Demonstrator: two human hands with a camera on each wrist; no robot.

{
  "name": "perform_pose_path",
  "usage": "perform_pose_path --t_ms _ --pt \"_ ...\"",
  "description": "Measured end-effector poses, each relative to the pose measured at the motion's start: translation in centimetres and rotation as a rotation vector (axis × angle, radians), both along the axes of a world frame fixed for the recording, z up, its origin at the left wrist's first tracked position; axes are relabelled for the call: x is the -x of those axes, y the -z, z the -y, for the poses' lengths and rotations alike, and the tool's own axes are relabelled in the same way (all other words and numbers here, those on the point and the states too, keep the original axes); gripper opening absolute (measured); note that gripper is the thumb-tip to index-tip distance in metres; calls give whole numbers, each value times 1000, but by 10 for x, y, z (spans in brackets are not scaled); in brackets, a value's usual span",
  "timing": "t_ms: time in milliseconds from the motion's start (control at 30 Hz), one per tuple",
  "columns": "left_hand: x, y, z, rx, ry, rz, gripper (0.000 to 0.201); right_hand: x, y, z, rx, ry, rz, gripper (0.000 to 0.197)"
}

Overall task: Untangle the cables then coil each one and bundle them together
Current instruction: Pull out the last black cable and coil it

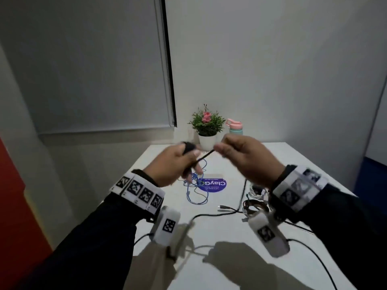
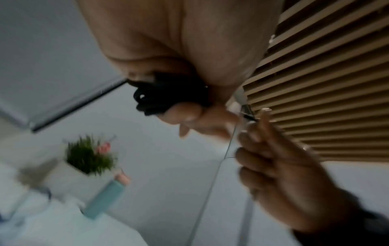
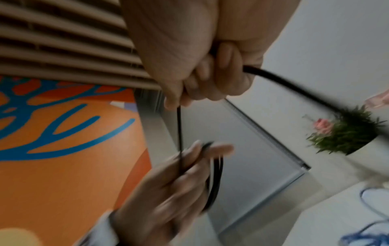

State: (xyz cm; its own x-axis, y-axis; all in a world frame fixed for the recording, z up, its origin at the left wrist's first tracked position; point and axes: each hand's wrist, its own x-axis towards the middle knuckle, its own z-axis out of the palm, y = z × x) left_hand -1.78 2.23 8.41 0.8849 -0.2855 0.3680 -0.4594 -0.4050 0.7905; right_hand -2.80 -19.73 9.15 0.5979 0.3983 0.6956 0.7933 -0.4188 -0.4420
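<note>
Both hands are raised above the white table [image 1: 230,258]. My left hand [image 1: 184,162] grips a coil of black cable [image 1: 188,147], seen as dark loops [image 2: 160,96] against the palm. A taut length of the same black cable [image 1: 206,155] runs from the coil to my right hand [image 1: 225,150], whose fingers pinch it; the strand [image 3: 294,86] leaves that fist and trails off. A blue cable [image 1: 195,189] lies tangled on the table below the left hand. More black cable [image 1: 240,197] hangs from the right hand down to the table.
A potted plant [image 1: 207,124] and a teal bottle with a pink lid [image 1: 235,127] stand at the table's far edge. A purple round sticker [image 1: 213,185] lies mid-table. A pile of mixed cables [image 1: 255,200] sits under my right wrist. Loose leads cross the near table.
</note>
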Motion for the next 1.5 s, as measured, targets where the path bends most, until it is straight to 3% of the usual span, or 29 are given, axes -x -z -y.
perform_pose_path --t_ms 133,233,333,467,600,700,767,867,967,1200,1400,1500 --pt "7 8 15 174 262 -309 54 -20 -4 13 109 80 -73 35" --pt "6 13 23 424 312 -391 40 -26 5 11 82 39 -96 25" --pt "0 26 32 712 375 -535 39 -32 12 9 67 26 -121 22" --pt "-14 50 50 902 423 -591 41 -46 24 1 120 77 -81 26" --pt "-32 73 58 864 441 -628 35 -65 50 7 54 -63 -441 26" --pt "-48 82 57 883 417 -657 35 -71 71 5 -184 -181 -706 42" --pt "-57 86 60 912 402 -657 37 -70 81 -1 -222 -191 -698 48" --pt "-64 89 68 913 392 -674 36 -73 91 -10 -275 -157 -600 35" --pt "-70 92 68 869 358 -636 33 -76 95 -14 -435 -163 -642 34" --pt "-77 93 60 638 246 -498 36 -86 101 -13 -316 -190 -621 40" --pt "-82 84 64 609 119 -515 68 -88 104 -9 -319 -239 -690 36" --pt "-85 88 66 580 -56 -445 68 -91 107 -11 -227 -41 -533 37"
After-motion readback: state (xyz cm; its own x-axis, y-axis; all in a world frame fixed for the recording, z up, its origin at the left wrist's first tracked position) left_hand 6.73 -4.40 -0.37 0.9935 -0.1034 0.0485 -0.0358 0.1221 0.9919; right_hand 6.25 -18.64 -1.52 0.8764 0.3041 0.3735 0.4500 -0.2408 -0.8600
